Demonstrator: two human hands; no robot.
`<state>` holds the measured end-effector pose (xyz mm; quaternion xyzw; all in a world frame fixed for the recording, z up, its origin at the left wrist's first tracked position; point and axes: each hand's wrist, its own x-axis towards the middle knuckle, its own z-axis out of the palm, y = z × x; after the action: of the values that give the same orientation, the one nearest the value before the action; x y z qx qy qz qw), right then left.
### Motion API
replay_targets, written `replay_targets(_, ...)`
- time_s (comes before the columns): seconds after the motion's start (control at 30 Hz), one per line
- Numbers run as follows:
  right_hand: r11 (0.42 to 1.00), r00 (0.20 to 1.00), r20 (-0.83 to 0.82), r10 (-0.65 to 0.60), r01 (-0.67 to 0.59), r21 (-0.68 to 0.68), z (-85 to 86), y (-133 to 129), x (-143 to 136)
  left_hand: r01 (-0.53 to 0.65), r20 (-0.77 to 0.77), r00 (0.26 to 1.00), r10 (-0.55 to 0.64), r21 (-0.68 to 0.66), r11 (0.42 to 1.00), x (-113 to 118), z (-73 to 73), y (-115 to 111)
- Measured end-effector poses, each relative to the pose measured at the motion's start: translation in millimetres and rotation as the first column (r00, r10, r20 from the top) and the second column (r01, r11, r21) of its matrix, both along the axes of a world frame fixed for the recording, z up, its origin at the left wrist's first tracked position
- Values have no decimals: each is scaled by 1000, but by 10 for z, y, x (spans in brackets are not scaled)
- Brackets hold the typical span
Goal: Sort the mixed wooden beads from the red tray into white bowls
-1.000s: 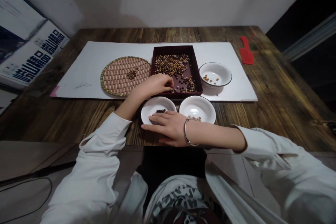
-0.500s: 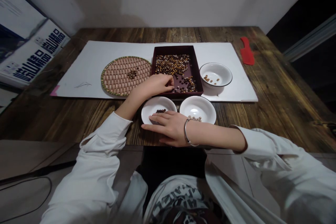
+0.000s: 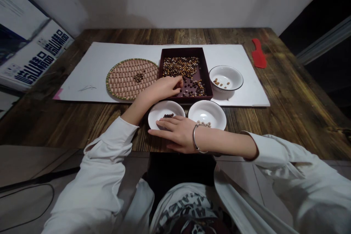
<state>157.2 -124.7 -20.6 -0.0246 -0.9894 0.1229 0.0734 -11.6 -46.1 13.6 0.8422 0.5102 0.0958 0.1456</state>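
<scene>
My left hand (image 3: 170, 87) reaches over the near left side of a dark maroon box (image 3: 207, 76), fingers curled down and pressed together; whatever they hold is hidden. Mixed brown, yellow and pale beads (image 3: 179, 66) lie in the box. My right hand (image 3: 177, 131), with a silver bangle (image 3: 194, 138) at the wrist, rests across the near rim of the left white bowl (image 3: 156, 111), fingers spread. Dark beads (image 3: 168, 116) sit in that bowl, partly covered by the fingers. Pale beads (image 3: 204, 124) lie in the white bowl (image 3: 216, 111) beside it.
A round woven mat (image 3: 120, 80) with a few brown beads (image 3: 138, 77) is left of the box. Right of it stands a white bowl (image 3: 233, 78) holding several yellowish beads (image 3: 221, 83). A red scraper-like tool (image 3: 258, 56) lies on the wooden table (image 3: 290, 106), beyond the white board (image 3: 255, 87).
The left hand's fingers have shifted very slightly upward at the box's near edge. The right hand stays where it was; the view has drifted slightly.
</scene>
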Motion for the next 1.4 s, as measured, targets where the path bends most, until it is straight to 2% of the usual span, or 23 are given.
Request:
replay_targets(0.37, 1000, 1000, -1, 0, 0, 10, 17, 6, -2, 27, -4, 1000, -27, -1, 1000, -20, -57, 52)
replay_targets(0.67, 1000, 1000, -4, -2, 2, 5, -11, 3, 0, -1, 102, 995, 3, -17, 1000, -30, -81, 62)
replay_targets(1.0, 1000, 998, 54, -16, 17, -17, 47, -9, -7, 11, 219, 976, -8, -10, 1000, -48, -128, 77)
replay_targets(1.4, 1000, 1000, -15, 0, 0, 5, -14, 4, 2, -5, 129, 992, 5, 1, 1000, 0, -32, 21)
